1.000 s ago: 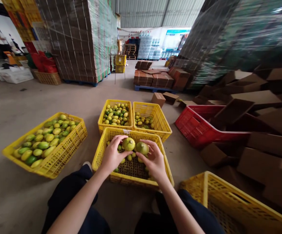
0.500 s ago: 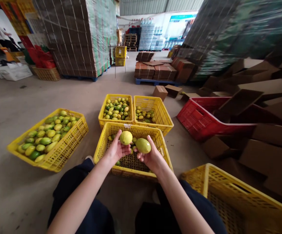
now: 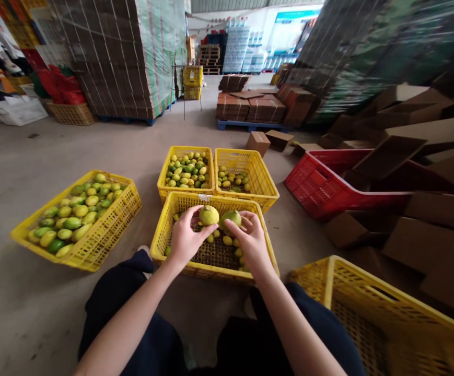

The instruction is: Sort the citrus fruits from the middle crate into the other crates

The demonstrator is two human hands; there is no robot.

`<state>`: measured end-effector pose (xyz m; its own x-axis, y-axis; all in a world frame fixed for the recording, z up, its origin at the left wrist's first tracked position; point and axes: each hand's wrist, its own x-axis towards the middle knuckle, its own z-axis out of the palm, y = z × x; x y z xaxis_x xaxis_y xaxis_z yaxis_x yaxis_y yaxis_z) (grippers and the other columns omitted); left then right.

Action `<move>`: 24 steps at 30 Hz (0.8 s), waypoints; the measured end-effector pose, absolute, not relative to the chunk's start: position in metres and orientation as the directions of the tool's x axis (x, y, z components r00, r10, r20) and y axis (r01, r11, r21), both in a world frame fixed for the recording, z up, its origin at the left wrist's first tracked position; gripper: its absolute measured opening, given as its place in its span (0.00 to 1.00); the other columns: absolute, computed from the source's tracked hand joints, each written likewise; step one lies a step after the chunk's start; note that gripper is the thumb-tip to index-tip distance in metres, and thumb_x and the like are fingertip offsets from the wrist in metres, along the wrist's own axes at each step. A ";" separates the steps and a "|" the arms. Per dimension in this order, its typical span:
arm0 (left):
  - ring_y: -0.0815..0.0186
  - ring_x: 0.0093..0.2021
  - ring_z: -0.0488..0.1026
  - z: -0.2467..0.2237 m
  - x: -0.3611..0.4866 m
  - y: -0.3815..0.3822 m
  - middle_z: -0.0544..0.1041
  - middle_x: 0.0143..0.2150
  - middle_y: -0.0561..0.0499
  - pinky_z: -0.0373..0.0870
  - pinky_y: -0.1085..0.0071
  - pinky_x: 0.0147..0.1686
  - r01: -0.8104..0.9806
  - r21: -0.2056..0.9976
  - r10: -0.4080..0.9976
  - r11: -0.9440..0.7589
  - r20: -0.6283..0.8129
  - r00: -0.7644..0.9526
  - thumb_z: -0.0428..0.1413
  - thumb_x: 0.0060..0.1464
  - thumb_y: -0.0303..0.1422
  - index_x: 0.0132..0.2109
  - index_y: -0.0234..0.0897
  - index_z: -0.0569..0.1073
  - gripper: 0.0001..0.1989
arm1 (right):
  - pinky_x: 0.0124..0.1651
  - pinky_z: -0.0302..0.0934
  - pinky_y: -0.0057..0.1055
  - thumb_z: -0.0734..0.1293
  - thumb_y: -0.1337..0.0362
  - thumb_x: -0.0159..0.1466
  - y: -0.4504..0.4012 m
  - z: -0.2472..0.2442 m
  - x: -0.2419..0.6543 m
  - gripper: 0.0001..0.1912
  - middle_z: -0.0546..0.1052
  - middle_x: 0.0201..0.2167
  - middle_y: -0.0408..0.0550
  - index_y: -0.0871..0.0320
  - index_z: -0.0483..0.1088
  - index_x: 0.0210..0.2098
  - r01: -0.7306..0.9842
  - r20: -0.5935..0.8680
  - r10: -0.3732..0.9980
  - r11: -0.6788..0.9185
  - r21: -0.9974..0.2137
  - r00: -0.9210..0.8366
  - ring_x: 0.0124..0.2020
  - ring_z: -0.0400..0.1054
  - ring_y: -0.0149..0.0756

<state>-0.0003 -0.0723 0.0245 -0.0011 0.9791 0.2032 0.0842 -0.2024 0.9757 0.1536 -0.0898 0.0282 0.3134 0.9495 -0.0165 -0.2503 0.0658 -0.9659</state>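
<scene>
Head view: my left hand (image 3: 185, 236) grasps a yellow fruit (image 3: 208, 215), with the thumb below it and the index finger behind it. My right hand (image 3: 250, 241) grasps a green fruit (image 3: 231, 221); the thumb is on its near side and the other fingers are on its right side. Both fruits are held side by side above the front crate (image 3: 213, 270), toward its far edge. Contact between the two fruits cannot be confirmed.

The front crate is yellow and rests on the floor (image 3: 105, 146) ahead of my knees. It contains loose fruits, visible along its left side, below my hands and near its right edge. A pale label (image 3: 204, 198) is located on its far rim.

Two further yellow crates are positioned directly beyond the far edge. The rear left crate (image 3: 185, 191) carries many green and yellow fruits. The rear right crate (image 3: 261, 169) carries a smaller group, mostly toward its left side. A side crate (image 3: 103, 244), set at an angle well to the left, is heaped with fruits.

To the right, a red crate (image 3: 311, 183) stands among open cardboard boxes (image 3: 426, 235). Another yellow crate, the near right crate (image 3: 330, 284), is located beside my right knee.
</scene>
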 end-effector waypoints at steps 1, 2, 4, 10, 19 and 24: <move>0.57 0.45 0.75 0.024 -0.001 -0.074 0.76 0.48 0.44 0.71 0.62 0.49 0.135 0.955 0.963 -0.266 0.268 0.002 0.66 0.41 0.41 0.50 0.40 0.72 0.28 | 0.34 0.67 0.28 0.77 0.61 0.45 -0.090 0.028 0.153 0.22 0.75 0.33 0.40 0.53 0.64 0.35 -0.185 0.053 0.943 0.120 -0.975 0.330 0.32 0.71 0.32; 0.57 0.46 0.74 0.024 -0.001 -0.075 0.76 0.49 0.45 0.70 0.61 0.50 0.172 0.933 0.948 -0.315 0.317 0.017 0.66 0.42 0.40 0.51 0.41 0.72 0.27 | 0.37 0.67 0.29 0.77 0.63 0.46 -0.090 0.028 0.153 0.22 0.75 0.35 0.41 0.53 0.64 0.36 -0.138 0.111 0.936 0.165 -0.977 0.334 0.34 0.71 0.32; 0.57 0.48 0.73 0.023 -0.001 -0.076 0.75 0.49 0.45 0.69 0.61 0.52 0.215 0.898 0.923 -0.384 0.382 0.055 0.64 0.45 0.39 0.52 0.41 0.72 0.25 | 0.42 0.66 0.30 0.77 0.64 0.46 -0.090 0.030 0.152 0.22 0.75 0.39 0.42 0.52 0.66 0.37 -0.095 0.191 0.923 0.235 -0.967 0.334 0.38 0.70 0.34; 0.60 0.53 0.70 0.022 -0.003 -0.070 0.68 0.54 0.46 0.68 0.64 0.54 0.110 0.924 0.929 -0.368 0.359 0.094 0.65 0.45 0.38 0.53 0.44 0.72 0.26 | 0.46 0.66 0.33 0.77 0.66 0.46 -0.092 0.037 0.150 0.21 0.74 0.42 0.42 0.51 0.70 0.39 -0.135 0.232 0.920 0.286 -0.949 0.316 0.41 0.70 0.36; 0.58 0.49 0.73 0.035 -0.016 -0.062 0.75 0.51 0.45 0.73 0.64 0.47 -0.369 0.914 0.955 0.169 -0.060 0.290 0.67 0.41 0.38 0.49 0.38 0.74 0.26 | 0.32 0.64 0.26 0.75 0.57 0.49 -0.090 0.043 0.167 0.19 0.77 0.32 0.40 0.51 0.73 0.40 -0.363 -0.043 0.983 0.025 -0.931 0.177 0.30 0.70 0.31; 0.62 0.44 0.76 0.034 -0.019 -0.060 0.77 0.48 0.45 0.75 0.66 0.44 -0.447 0.838 0.933 0.313 -0.184 0.310 0.62 0.49 0.35 0.49 0.36 0.73 0.19 | 0.32 0.66 0.27 0.75 0.55 0.49 -0.088 0.040 0.166 0.16 0.78 0.30 0.41 0.54 0.73 0.34 -0.442 -0.124 0.985 -0.057 -0.895 0.123 0.29 0.72 0.32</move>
<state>-0.0189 -0.0600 0.0343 0.3095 0.9330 -0.1837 -0.4469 0.3132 0.8379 0.1662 -0.0878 0.0397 0.1226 0.9847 -0.1237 -0.4416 -0.0575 -0.8954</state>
